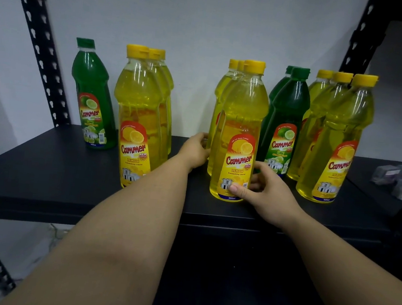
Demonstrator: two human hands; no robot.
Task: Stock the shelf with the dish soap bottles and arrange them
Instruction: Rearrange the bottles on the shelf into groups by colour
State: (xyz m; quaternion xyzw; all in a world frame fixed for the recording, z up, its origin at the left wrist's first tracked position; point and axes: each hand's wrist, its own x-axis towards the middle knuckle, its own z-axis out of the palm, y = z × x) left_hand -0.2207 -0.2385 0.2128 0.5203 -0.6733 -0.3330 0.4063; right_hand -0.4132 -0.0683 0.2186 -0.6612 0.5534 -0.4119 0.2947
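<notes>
Dish soap bottles stand upright in rows on a black shelf (pixel 48 163). A lone green lime bottle (pixel 92 94) is at the far left, then a row of three yellow lemon bottles (pixel 137 112). In the middle row, my right hand (pixel 267 189) grips the base of the front yellow bottle (pixel 240 131), thumb on its label. My left hand (pixel 195 149) wraps the lower part of the yellow bottle behind it (pixel 221 93). To the right stand two green bottles (pixel 286 118) and a row of three yellow bottles (pixel 337 140).
Black perforated uprights (pixel 39 48) frame the shelf on both sides, with a white wall behind. Small grey boxes (pixel 401 179) lie on a neighbouring shelf at the far right. A gap of bare shelf separates the left yellow row from the middle row.
</notes>
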